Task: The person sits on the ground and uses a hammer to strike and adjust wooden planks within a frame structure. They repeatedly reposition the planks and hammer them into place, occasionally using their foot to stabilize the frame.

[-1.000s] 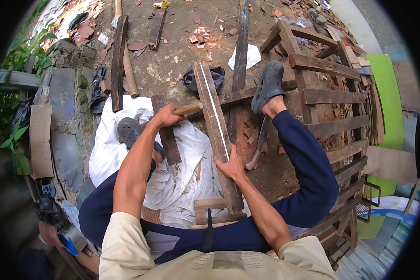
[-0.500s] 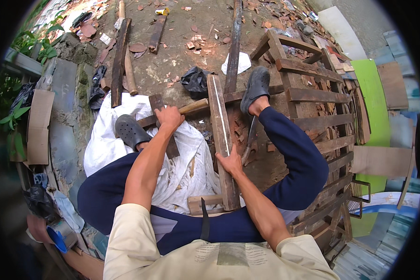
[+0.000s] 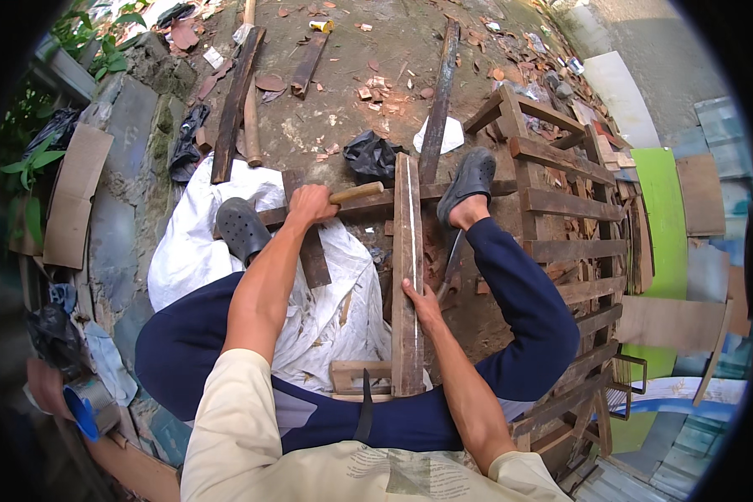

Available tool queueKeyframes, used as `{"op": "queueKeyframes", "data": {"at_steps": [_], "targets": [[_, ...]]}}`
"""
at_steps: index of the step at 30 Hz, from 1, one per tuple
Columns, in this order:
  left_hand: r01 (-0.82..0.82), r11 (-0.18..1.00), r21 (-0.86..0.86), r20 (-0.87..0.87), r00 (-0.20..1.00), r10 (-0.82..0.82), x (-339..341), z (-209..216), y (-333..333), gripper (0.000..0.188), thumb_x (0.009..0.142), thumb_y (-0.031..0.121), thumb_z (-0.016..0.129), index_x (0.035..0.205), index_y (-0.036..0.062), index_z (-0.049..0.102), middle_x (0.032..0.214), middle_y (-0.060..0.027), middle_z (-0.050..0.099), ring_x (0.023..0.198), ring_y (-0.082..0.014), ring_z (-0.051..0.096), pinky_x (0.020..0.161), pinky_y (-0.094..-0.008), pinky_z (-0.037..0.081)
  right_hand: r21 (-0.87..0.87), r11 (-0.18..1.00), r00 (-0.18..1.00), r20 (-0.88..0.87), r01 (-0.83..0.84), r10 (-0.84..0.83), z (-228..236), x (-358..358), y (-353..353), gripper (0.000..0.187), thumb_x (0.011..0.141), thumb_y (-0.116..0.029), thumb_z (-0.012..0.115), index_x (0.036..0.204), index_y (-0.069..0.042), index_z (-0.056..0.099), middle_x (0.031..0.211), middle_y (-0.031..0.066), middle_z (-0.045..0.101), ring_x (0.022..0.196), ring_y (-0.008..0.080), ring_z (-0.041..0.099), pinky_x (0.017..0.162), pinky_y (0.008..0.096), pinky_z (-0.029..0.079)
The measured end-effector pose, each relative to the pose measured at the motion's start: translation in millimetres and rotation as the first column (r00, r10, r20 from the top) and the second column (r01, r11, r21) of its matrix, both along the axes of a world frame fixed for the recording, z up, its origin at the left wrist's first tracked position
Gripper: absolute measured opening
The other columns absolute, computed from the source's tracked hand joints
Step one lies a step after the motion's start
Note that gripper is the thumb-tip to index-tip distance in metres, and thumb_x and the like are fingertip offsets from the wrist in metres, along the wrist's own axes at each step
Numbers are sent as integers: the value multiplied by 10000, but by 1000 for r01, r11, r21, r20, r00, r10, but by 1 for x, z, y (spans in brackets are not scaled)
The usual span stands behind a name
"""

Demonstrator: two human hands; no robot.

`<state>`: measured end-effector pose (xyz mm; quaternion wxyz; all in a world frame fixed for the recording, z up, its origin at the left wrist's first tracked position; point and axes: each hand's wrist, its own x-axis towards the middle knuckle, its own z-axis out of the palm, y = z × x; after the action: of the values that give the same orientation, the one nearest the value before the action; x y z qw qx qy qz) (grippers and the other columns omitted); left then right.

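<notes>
My left hand [image 3: 312,206] is closed around a wooden-handled tool, whose light handle [image 3: 357,193] sticks out to the right; its head is hidden by the hand. Under that hand lies a short dark board [image 3: 315,261]. A long plank [image 3: 405,238] with a white line along its face stretches away from my lap, its near end beside a small wood block [image 3: 361,366]. My right hand [image 3: 425,308] grips the plank's right edge, thumb on the top face. A dark beam [image 3: 376,207] runs crosswise beneath the plank's far part.
White sacking [image 3: 330,335] spreads between my legs. To the right stands a slatted wooden frame [image 3: 573,249]. A curved blade-like tool [image 3: 453,261] is near my right shoe [image 3: 468,180]. Ahead are loose timbers [image 3: 241,100], a black plastic bag [image 3: 375,156] and scattered debris.
The plank has swung from a slant to nearly straight ahead. My right hand reaches less far across it. My left hand keeps hold of the tool, and the whole view has shifted slightly.
</notes>
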<state>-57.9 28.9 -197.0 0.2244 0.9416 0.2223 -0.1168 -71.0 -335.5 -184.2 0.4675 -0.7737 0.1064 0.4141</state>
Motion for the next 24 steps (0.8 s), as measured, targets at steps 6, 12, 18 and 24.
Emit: {"op": "queueKeyframes", "data": {"at_steps": [6, 12, 18, 24], "targets": [[4, 1000, 8, -54, 999, -4, 12, -8, 19, 377, 760, 370, 676, 980, 77, 763, 924, -261, 710, 918, -434, 688, 850, -502, 542, 352, 906, 874, -484, 234, -38, -20, 8, -8, 609, 926, -496, 682, 1253, 5, 568, 1047, 120, 679, 825, 262, 713, 725, 377, 593], [-11, 999, -39, -176, 984, 4, 39, 3, 31, 417, 751, 385, 656, 1001, 68, 763, 956, -253, 715, 936, -424, 687, 853, -487, 537, 388, 916, 994, -63, 103, -86, -34, 23, 14, 738, 826, -440, 816, 1296, 16, 476, 997, 136, 626, 772, 273, 712, 660, 389, 625], [-43, 996, -74, -171, 985, 30, 56, -5, 54, 387, 758, 425, 662, 867, 74, 784, 808, -186, 731, 825, -361, 718, 791, -444, 545, 376, 898, 972, -135, 228, -191, 10, 53, 52, 882, 767, -335, 873, 1410, 51, 409, 1251, 177, 609, 1115, 250, 617, 979, 361, 498], [-29, 990, -140, -240, 971, -6, 63, -14, 67, 416, 763, 437, 671, 918, 66, 774, 863, -200, 732, 872, -382, 710, 822, -461, 540, 325, 919, 974, -101, 225, -203, 9, 58, 56, 765, 819, -328, 830, 1398, -3, 451, 1229, 123, 620, 1052, 210, 624, 921, 352, 510]]}}
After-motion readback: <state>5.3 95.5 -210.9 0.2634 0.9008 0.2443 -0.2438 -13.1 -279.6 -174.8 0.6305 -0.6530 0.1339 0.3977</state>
